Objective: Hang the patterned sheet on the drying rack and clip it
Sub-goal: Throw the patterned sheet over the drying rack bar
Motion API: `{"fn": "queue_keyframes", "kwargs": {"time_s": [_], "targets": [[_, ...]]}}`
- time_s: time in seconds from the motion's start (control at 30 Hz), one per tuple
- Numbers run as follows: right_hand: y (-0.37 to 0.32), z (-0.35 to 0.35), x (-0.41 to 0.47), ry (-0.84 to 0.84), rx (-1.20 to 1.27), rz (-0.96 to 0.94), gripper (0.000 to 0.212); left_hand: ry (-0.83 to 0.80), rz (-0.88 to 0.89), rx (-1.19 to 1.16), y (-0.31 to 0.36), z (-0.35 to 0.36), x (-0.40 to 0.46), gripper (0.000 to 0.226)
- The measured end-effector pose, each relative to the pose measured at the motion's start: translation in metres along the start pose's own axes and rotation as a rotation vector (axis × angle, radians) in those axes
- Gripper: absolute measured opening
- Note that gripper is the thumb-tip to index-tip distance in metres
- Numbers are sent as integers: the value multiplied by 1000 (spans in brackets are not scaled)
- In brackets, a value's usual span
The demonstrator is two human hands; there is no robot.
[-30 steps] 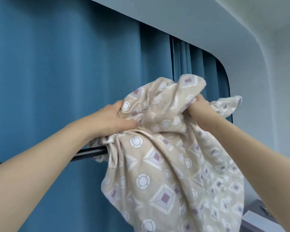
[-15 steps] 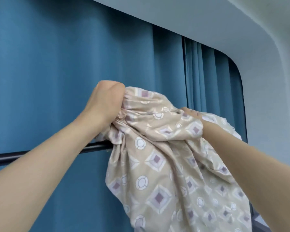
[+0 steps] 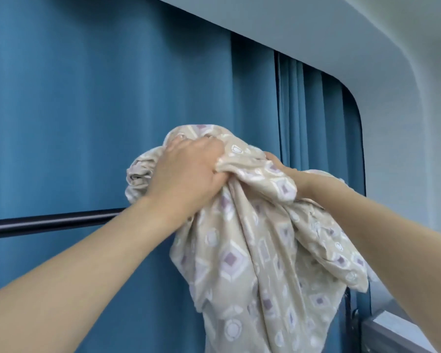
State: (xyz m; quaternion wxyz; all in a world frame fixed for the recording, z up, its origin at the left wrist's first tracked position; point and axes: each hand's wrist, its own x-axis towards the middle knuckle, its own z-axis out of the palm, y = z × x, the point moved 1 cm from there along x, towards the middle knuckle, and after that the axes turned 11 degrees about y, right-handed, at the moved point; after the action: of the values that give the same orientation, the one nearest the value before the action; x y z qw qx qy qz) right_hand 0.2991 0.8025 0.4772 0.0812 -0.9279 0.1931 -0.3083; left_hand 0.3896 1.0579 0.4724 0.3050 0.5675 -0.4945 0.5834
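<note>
A: What surrounds the work, and what obstructs it?

B: A blue curtain (image 3: 87,123) fills the background; pale wall (image 3: 405,149) to the right; a grey ledge (image 3: 392,335) at lower right; the dark rack bar (image 3: 49,222) runs roughly level from the left edge and disappears behind the left forearm and the cloth.

A: How does the patterned sheet (image 3: 252,263) lie?

B: Bunched at bar height, its bulk hanging downward, long axis near vertical; left hand (image 3: 189,174) clenched on a gathered fold at the top; right hand (image 3: 285,171) largely buried in fabric, its grasp not discernible.
</note>
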Motion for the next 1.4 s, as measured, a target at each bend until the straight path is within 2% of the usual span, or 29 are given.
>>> {"fn": "queue_keyframes", "kwargs": {"time_s": [0.03,0.1,0.2,0.23,0.27,0.33,0.37,0.4,0.5,0.53,0.6,0.63,0.67,0.7,0.73,0.77,0.8,0.83,0.87,0.9,0.97,1.03,1.1,1.17,1.2,1.27,1.33,1.37,1.4], "targets": [[0,4,-1,-28,-74,30,97,39,-122,-88,-6,-6,3,18],[-1,8,0,54,-138,61,105,159,-321,-229,-20,-15,9,23],[-6,13,2,104,-253,3,96,344,-740,-611,-21,-34,19,32],[-10,14,-1,80,-269,-11,92,357,-887,-718,-16,-39,20,33],[-12,13,0,72,-290,1,86,296,-986,-785,-13,-40,15,34],[-19,11,-5,65,-393,27,60,-32,-1050,-840,-8,-38,1,35],[-19,10,-7,76,-452,11,45,-236,-1014,-828,-2,-37,-7,35],[-19,9,-7,91,-514,-39,36,-435,-896,-731,3,-36,-15,36],[-11,5,-12,65,-593,-113,30,-819,-339,-225,20,-38,-20,36],[-6,3,-14,42,-624,-124,27,-918,-236,-189,25,-42,-20,32],[0,-5,-22,23,-589,-90,18,-1008,-235,-350,25,-51,-16,32],[4,-9,-26,27,-516,-62,15,-897,-283,-440,22,-58,-11,38],[2,-14,-32,7,-396,-6,11,-663,-362,-473,12,-57,-3,44],[1,-19,-37,-22,-253,35,14,-396,-442,-420,-1,-55,4,47],[-2,-23,-40,-57,-121,47,25,-234,-485,-258,-13,-51,10,53],[-10,-27,-45,-107,-15,53,39,-259,-530,-68,-21,-47,14,72],[-20,-30,-49,-159,84,70,50,-426,-610,11,-28,-39,15,100],[-29,-31,-51,-206,162,105,54,-624,-705,-29,-34,-30,13,120],[-35,-32,-53,-249,235,144,50,-772,-777,-122,-36,-23,10,121],[-39,-33,-53,-288,310,168,39,-824,-834,-229,-36,-17,7,108],[-45,-36,-55,-267,511,208,19,-712,-823,-264,-39,-5,7,69],[-45,-41,-54,-153,733,217,18,-493,-753,-175,-40,3,12,29],[-50,-49,-51,33,865,149,17,-181,-792,-255,-44,9,18,11],[-59,-53,-46,148,857,11,27,184,-908,-572,-47,5,25,17],[-65,-54,-45,126,841,-65,33,359,-924,-712,-48,0,29,24],[-80,-56,-45,-112,792,-151,43,582,-942,-886,-51,-12,34,36],[-85,-58,-44,-361,717,-162,51,634,-998,-929,-57,-22,36,36],[-84,-57,-40,-391,696,-151,52,618,-1025,-910,-61,-25,35,32],[-83,-56,-34,-353,698,-120,54,592,-1039,-877,-66,-29,32,24]]}}
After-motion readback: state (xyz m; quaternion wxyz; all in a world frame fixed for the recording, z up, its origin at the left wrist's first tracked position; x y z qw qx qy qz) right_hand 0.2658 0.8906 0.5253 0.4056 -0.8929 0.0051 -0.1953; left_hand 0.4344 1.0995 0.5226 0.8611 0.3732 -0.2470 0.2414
